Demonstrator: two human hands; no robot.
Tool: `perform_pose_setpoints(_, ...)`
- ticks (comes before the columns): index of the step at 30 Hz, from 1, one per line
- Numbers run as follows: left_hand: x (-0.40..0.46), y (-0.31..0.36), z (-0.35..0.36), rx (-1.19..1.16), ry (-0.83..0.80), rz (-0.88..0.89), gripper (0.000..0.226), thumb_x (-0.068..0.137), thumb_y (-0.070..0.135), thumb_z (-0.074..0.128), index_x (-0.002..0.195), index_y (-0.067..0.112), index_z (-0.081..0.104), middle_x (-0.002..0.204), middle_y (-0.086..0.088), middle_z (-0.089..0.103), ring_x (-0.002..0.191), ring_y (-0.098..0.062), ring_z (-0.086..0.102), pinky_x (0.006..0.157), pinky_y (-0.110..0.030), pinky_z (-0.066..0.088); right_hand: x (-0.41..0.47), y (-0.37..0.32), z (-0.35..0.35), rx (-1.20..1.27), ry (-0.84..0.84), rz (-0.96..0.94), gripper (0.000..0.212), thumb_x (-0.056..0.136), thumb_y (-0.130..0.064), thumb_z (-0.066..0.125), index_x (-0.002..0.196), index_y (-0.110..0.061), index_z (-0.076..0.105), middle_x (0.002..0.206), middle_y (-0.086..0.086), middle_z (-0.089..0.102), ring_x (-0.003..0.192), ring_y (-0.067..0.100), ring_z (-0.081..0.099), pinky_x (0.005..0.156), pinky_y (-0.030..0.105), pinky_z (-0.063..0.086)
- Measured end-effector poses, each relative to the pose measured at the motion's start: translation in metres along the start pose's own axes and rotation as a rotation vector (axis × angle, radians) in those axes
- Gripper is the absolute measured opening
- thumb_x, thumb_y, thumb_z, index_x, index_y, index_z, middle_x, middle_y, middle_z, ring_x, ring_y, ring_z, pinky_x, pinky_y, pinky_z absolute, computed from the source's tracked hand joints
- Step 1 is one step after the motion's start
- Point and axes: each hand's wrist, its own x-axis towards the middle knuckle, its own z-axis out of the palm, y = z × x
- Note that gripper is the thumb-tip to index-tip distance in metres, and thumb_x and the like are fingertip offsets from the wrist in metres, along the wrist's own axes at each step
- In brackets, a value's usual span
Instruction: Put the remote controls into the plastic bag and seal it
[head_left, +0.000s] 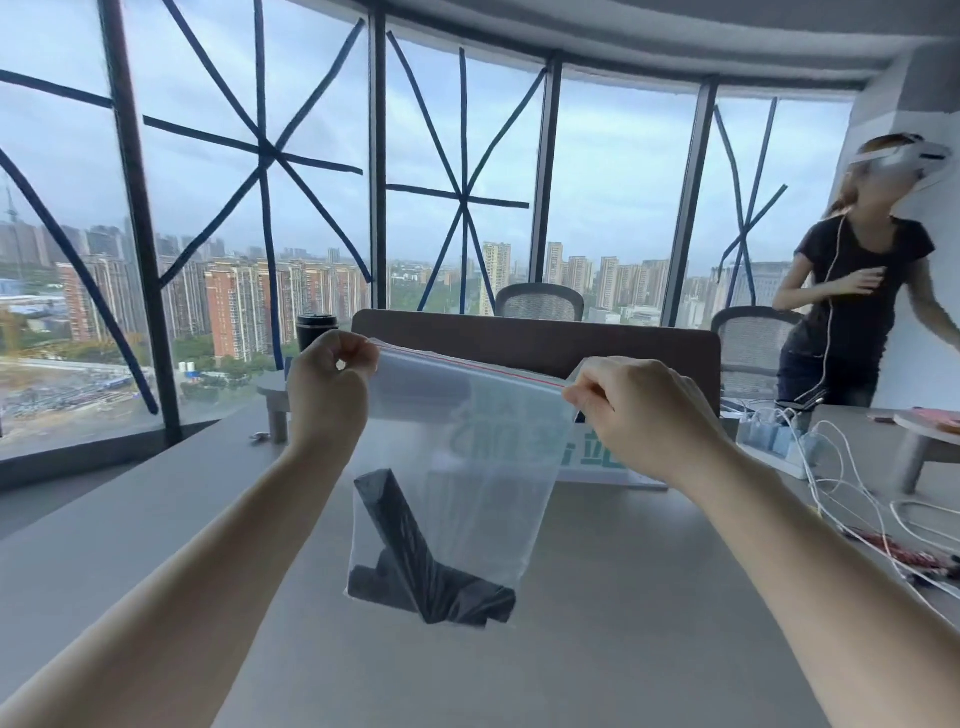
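A clear plastic bag (483, 467) with a red zip line along its top hangs in the air above the grey table (156, 519). Inside it, black remote controls (415, 561) lie at the bottom; one leans up along the left side. My left hand (327, 384) pinches the bag's top left corner. My right hand (639, 410) pinches the top right corner. The zip edge is stretched between the two hands; whether it is sealed I cannot tell.
A brown desk divider (623, 343) stands behind the bag, with mesh chairs (540, 301) beyond. A power strip and white cables (841, 483) lie at the right. A dark cup (314, 330) stands at the far left. A person (857, 291) with a headset stands at the right.
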Motion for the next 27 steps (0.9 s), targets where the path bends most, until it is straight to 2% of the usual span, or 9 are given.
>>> perform_pose_setpoints(3, 0.007, -0.010, -0.011, 0.016, -0.064, -0.063, 0.020, 0.080, -0.005, 0.049, 0.077, 0.007, 0.064, 0.060, -0.004, 0.055, 0.038, -0.007, 0.045, 0.042, -0.023, 0.036, 0.008, -0.007, 0.008, 0.096, 0.052, -0.006, 0.025, 0.093, -0.040, 0.053, 0.077, -0.022, 0.061, 0.075, -0.009, 0.063, 0.077, 0.025, 0.059, 0.071, 0.039, 0.051)
perform_pose_setpoints(5, 0.013, -0.029, -0.018, 0.073, -0.110, -0.124, 0.021, 0.084, -0.003, 0.050, 0.073, 0.012, 0.061, 0.059, -0.004, 0.055, 0.035, -0.004, 0.049, 0.044, -0.024, 0.040, 0.016, -0.014, 0.025, 0.141, 0.042, 0.017, 0.022, 0.092, -0.033, 0.058, 0.076, -0.020, 0.064, 0.072, -0.008, 0.061, 0.075, 0.022, 0.056, 0.065, 0.033, 0.045)
perform_pose_setpoints(6, 0.017, -0.041, -0.021, 0.090, -0.126, -0.163, 0.024, 0.087, 0.000, 0.049, 0.071, 0.015, 0.060, 0.061, -0.004, 0.056, 0.037, -0.004, 0.052, 0.047, -0.025, 0.042, 0.023, -0.017, 0.039, 0.162, 0.028, 0.043, 0.021, 0.092, -0.032, 0.060, 0.077, -0.019, 0.068, 0.070, -0.008, 0.062, 0.074, 0.020, 0.055, 0.065, 0.033, 0.044)
perform_pose_setpoints(9, 0.036, -0.073, -0.029, 0.083, -0.136, -0.279, 0.023, 0.093, 0.005, 0.045, 0.075, 0.017, 0.056, 0.076, -0.004, 0.059, 0.053, -0.014, 0.063, 0.051, -0.028, 0.048, 0.058, -0.030, 0.087, 0.287, -0.017, 0.107, 0.021, 0.089, -0.029, 0.063, 0.076, -0.016, 0.073, 0.060, -0.007, 0.064, 0.068, 0.020, 0.062, 0.069, 0.036, 0.054)
perform_pose_setpoints(14, 0.099, -0.098, -0.053, -0.016, -0.047, -0.295, 0.022, 0.094, 0.002, 0.042, 0.079, 0.014, 0.053, 0.088, -0.007, 0.062, 0.072, -0.023, 0.066, 0.067, -0.039, 0.056, 0.121, -0.075, 0.134, 0.521, 0.064, 0.149, 0.021, 0.090, -0.024, 0.063, 0.073, -0.021, 0.075, 0.061, -0.004, 0.072, 0.056, 0.001, 0.062, 0.051, 0.013, 0.045)
perform_pose_setpoints(16, 0.118, -0.109, -0.067, -0.042, -0.018, -0.270, 0.023, 0.094, 0.000, 0.042, 0.078, 0.013, 0.052, 0.086, -0.008, 0.062, 0.074, -0.024, 0.065, 0.070, -0.039, 0.057, 0.131, -0.089, 0.150, 0.573, 0.093, 0.136, 0.020, 0.089, -0.025, 0.064, 0.073, -0.022, 0.076, 0.062, -0.006, 0.073, 0.059, 0.004, 0.066, 0.056, 0.020, 0.052)
perform_pose_setpoints(19, 0.123, -0.142, -0.086, -0.045, -0.005, -0.281, 0.023, 0.093, -0.001, 0.044, 0.077, 0.012, 0.053, 0.081, -0.009, 0.060, 0.071, -0.022, 0.065, 0.072, -0.036, 0.056, 0.122, -0.099, 0.187, 0.599, 0.003, 0.135, 0.020, 0.087, -0.026, 0.065, 0.070, -0.024, 0.076, 0.063, -0.007, 0.074, 0.056, 0.003, 0.064, 0.061, 0.025, 0.053)
perform_pose_setpoints(24, 0.083, -0.207, -0.108, -0.041, 0.014, -0.409, 0.023, 0.092, -0.002, 0.047, 0.074, 0.010, 0.054, 0.074, -0.011, 0.059, 0.068, -0.022, 0.063, 0.075, -0.033, 0.054, 0.072, -0.102, 0.252, 0.545, -0.206, 0.160, 0.025, 0.086, -0.028, 0.067, 0.064, -0.018, 0.074, 0.061, -0.008, 0.071, 0.047, 0.001, 0.053, 0.056, 0.024, 0.047)
perform_pose_setpoints(27, 0.055, -0.228, -0.122, -0.011, 0.002, -0.464, 0.022, 0.092, -0.002, 0.047, 0.074, 0.009, 0.054, 0.073, -0.012, 0.058, 0.068, -0.026, 0.061, 0.076, -0.035, 0.053, 0.043, -0.106, 0.261, 0.570, -0.310, 0.203, 0.023, 0.085, -0.026, 0.066, 0.065, -0.016, 0.075, 0.064, -0.007, 0.073, 0.038, -0.002, 0.052, 0.055, 0.024, 0.046)
